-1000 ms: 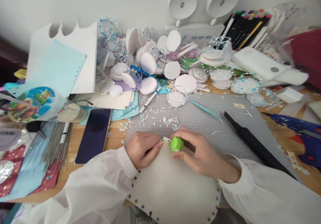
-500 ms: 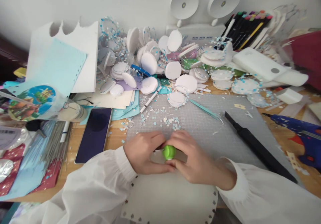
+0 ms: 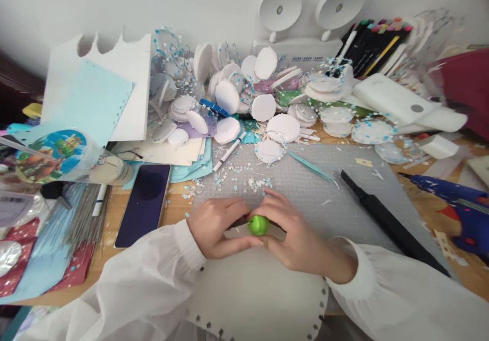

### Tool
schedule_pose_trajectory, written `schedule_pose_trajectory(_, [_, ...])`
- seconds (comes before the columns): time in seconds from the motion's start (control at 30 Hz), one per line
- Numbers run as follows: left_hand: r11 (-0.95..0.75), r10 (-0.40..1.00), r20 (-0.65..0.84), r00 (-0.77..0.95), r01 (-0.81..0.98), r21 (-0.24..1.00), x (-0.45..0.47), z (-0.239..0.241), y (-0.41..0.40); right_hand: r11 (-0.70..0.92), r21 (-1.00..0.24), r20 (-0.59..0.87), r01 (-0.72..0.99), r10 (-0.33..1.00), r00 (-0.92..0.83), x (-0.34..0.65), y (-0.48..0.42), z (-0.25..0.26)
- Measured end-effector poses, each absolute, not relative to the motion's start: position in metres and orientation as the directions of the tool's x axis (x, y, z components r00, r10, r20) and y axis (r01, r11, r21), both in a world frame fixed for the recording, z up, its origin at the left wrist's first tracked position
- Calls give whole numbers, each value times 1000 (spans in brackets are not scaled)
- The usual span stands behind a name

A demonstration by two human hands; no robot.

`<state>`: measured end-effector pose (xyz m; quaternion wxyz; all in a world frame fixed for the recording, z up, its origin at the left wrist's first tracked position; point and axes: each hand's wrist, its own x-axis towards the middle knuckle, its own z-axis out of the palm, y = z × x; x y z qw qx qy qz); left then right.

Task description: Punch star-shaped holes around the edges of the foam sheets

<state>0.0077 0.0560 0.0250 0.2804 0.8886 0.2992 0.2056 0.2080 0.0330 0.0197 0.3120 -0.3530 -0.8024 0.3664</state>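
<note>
A small green craft punch [image 3: 258, 225] sits between my two hands at the far edge of a sheet of white paper [image 3: 260, 292]. Small flower-shaped holes run along the paper's near and side edges. My right hand [image 3: 296, 236] is closed round the punch, thumb on the near side and fingers over the far side. From the left, my left hand [image 3: 217, 229] pinches the paper's edge right beside the punch, its thumb reaching to the punch's base. The fingertips of both hands are partly hidden.
Tiny paper flowers [image 3: 244, 178] lie scattered on the grey cutting mat [image 3: 305, 198]. Teal tweezers [image 3: 311, 166] and a black tool [image 3: 393, 224] rest there too. A phone [image 3: 142, 206] lies left, a blue glue gun [image 3: 458, 198] right. Piled white discs [image 3: 263, 107] line the back.
The punch has tilted a little between my hands, and my right index finger has lifted slightly. The paper's near edge has shifted and turned slightly.
</note>
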Motion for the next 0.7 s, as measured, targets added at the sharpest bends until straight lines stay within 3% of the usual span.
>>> schedule_pose_trajectory(0.23, [-800, 577, 338, 743, 434, 414, 3, 23, 57, 407, -850, 189, 334, 827, -529, 210, 33, 24])
schedule_pose_trajectory(0.7, [-767, 602, 339, 723, 404, 499, 4, 18, 55, 394, -851, 146, 348, 814, -562, 213, 33, 28])
